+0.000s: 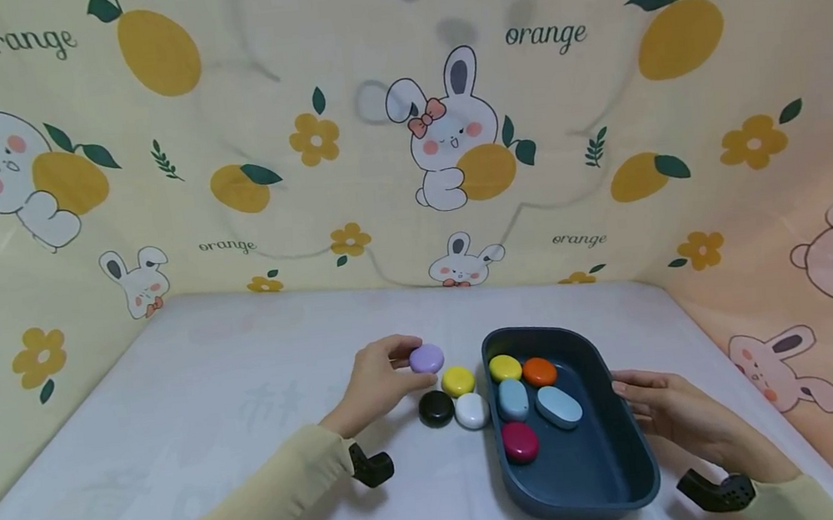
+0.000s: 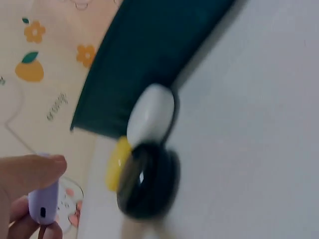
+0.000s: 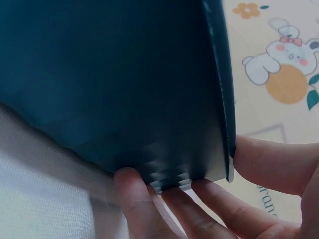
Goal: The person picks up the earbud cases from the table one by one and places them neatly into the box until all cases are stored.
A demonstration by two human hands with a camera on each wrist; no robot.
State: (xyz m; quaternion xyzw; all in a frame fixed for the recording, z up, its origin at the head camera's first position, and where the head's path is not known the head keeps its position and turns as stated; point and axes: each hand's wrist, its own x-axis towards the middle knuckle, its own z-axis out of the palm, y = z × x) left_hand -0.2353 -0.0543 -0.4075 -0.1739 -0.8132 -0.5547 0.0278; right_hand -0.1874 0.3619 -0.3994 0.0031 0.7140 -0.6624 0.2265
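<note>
Between thumb and fingers, my left hand (image 1: 386, 376) pinches a round, glossy purple puck (image 1: 427, 359), held up over the table. A small dark slot shows on the edge of the purple puck (image 2: 43, 206) in the left wrist view. Below it lie a yellow puck (image 1: 458, 381), a black puck (image 1: 436, 409) and a white puck (image 1: 472, 412), close together left of a dark blue tray (image 1: 610, 476). My right hand (image 1: 691, 413) grips the tray's right side, thumb at the rim and fingers against the outer wall (image 3: 164, 124).
Inside the tray are a yellow piece (image 1: 505, 368), an orange piece (image 1: 539, 372), two light blue oblong pieces (image 1: 560, 408) and a dark pink piece (image 1: 520, 442). A white cloth (image 1: 213, 413) covers the table. A printed curtain (image 1: 338, 67) stands behind and at the sides.
</note>
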